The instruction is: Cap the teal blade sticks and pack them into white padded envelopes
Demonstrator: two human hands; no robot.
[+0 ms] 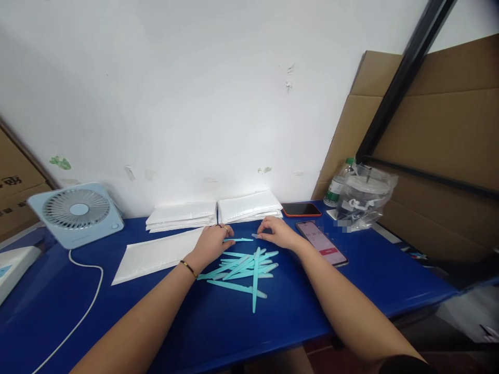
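On a blue table (218,332), the left hand (212,243) pinched one turquoise plastic stick (238,240) just above a loose pile of sticks (244,270). The right hand (276,232) held a small pale piece (255,236), fingers curled narrowly.

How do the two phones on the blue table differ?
The phone by the wall has a dark screen and lies crosswise; the phone near the right hand has a lit screen with a red patch and lies lengthwise, angled. The first sits farther back. Both lie flat, face up, on the table.
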